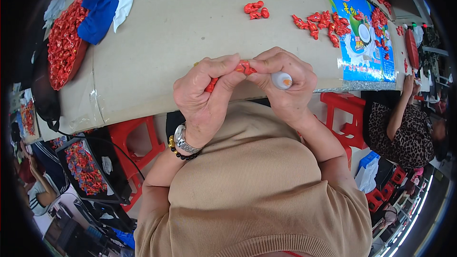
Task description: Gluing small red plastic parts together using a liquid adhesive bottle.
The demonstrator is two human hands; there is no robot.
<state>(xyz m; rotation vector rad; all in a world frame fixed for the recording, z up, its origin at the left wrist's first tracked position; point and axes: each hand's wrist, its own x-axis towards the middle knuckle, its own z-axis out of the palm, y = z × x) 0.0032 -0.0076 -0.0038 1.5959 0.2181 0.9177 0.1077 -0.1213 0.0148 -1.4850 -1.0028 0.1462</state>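
Near the table's front edge, my left hand (207, 83) and my right hand (288, 78) meet with fingers closed. Pinched between their fingertips is a small glossy red plastic figure (245, 67) with dark lines on it; its exact shape is mostly covered. A second red piece (211, 84) shows tucked in the curled fingers of my left hand. My right hand also keeps a white, round-ended, tube-like object (282, 81) with an orange spot against its palm; the rest of that object is hidden.
Red figures (256, 10) lie loose in small groups beyond my hands. More (328, 24) sit by a blue printed sheet (366, 62) at right. At left stands a heaped red tray (66, 43) with blue cloth (98, 12). Red stools (138, 138) and a co-worker (402, 123) flank me.
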